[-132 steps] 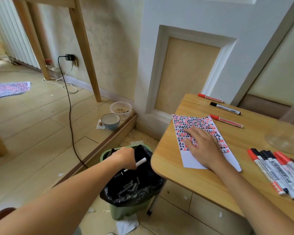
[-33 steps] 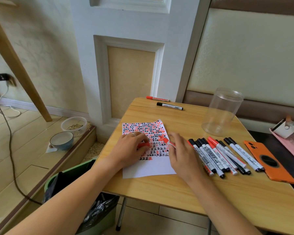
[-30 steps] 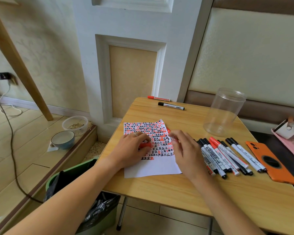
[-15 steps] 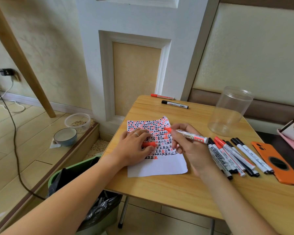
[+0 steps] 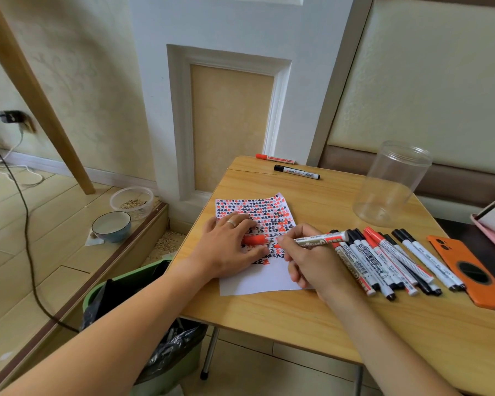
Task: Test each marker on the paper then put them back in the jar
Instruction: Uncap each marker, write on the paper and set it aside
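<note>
Head view, only one there is: the right hand point(image 5: 306, 258) has brought the uncapped red marker point(image 5: 315, 240) down from mid-air, fingers pinching it, tip on the paper point(image 5: 265, 278), so I'd say this one's getting tested now. Left hand point(image 5: 229, 247) still lies flat on the sheet, red cap point(image 5: 253, 240) under its fingers, same as half a second ago; the jar point(image 5: 392, 181) stands empty far right, spare markers point(image 5: 389, 264) just beside the writing hand.

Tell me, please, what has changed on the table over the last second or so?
The right hand lifted the uncapped red marker, turning its tip down onto the paper. The left hand still presses the paper, red cap under its fingers; jar unmoved.
</note>
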